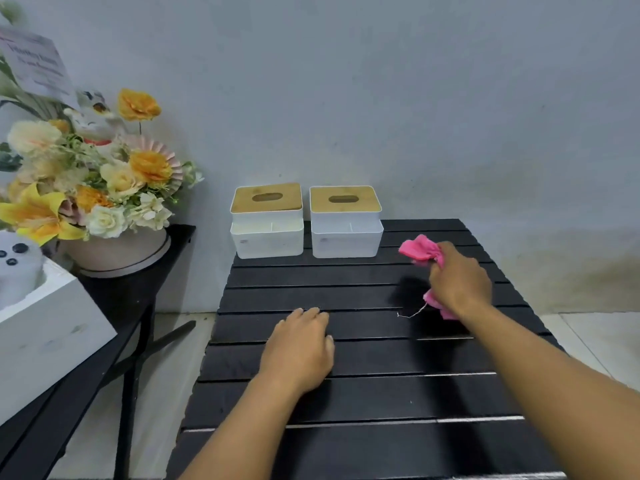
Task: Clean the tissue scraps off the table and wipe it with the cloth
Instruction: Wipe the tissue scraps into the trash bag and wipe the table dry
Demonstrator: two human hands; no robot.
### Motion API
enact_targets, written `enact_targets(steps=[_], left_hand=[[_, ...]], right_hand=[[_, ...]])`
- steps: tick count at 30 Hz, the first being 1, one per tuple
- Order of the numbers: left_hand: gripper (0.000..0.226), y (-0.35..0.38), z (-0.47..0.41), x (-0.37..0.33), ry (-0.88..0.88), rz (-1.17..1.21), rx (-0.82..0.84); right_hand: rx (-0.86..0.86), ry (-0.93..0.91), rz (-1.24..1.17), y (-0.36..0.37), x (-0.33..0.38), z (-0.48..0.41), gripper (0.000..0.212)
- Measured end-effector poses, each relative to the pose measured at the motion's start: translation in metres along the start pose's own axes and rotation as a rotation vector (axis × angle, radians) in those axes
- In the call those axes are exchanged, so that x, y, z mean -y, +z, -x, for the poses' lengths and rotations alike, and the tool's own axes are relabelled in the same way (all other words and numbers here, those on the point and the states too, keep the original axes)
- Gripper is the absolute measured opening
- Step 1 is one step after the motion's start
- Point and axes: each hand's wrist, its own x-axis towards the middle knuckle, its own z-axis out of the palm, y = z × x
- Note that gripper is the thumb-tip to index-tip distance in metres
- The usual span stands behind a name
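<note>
Two hands and two forearms are all that shows of the person. The left hand (298,351) and the right hand (460,282) are bare, their backs smooth and rounded, the knuckles only faintly marked. The left forearm (242,427) meets the frame edge at 7 o'clock, the right forearm (554,368) at 4 o'clock; both are uncovered along their whole visible length and look broader towards the edge
</note>
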Motion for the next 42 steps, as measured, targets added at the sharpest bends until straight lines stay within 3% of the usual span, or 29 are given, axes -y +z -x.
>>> enact_targets(steps=[4, 9, 15, 18, 24, 30, 33, 37, 42], left_hand=[[0.036, 0.017, -0.033, 0.001, -0.020, -0.020, 0.067], [0.048, 0.024, -0.046, 0.011, -0.055, -0.032, 0.114], [0.056, 0.022, -0.047, 0.011, -0.055, -0.057, 0.175], [0.054, 0.019, -0.050, 0.012, -0.054, -0.053, 0.169], [0.047, 0.016, -0.051, 0.018, -0.096, -0.008, 0.147], [0.028, 0.011, -0.051, 0.021, -0.126, 0.046, 0.128], [0.029, 0.012, -0.049, 0.027, -0.098, 0.085, 0.130], [0.051, 0.012, -0.047, 0.035, -0.088, 0.104, 0.141], [0.054, 0.014, -0.046, 0.035, -0.086, 0.121, 0.153]], right_hand=[[0.030, 0.018, 0.053, 0.025, -0.011, -0.054, 0.026], [0.091, 0.027, 0.031, 0.068, 0.000, -0.057, 0.031], [0.061, -0.270, 0.002, 0.081, 0.010, -0.006, 0.014], [0.101, -0.354, 0.009, 0.073, -0.007, 0.003, 0.016], [0.083, -0.124, 0.073, 0.065, 0.005, -0.021, 0.023], [0.135, -0.396, -0.014, 0.089, 0.067, 0.024, 0.025], [0.179, -0.479, -0.025, 0.099, 0.085, 0.028, 0.030], [0.202, -0.406, 0.014, 0.094, 0.068, 0.011, 0.027], [0.094, -0.145, 0.077, 0.083, 0.049, -0.004, 0.024]])
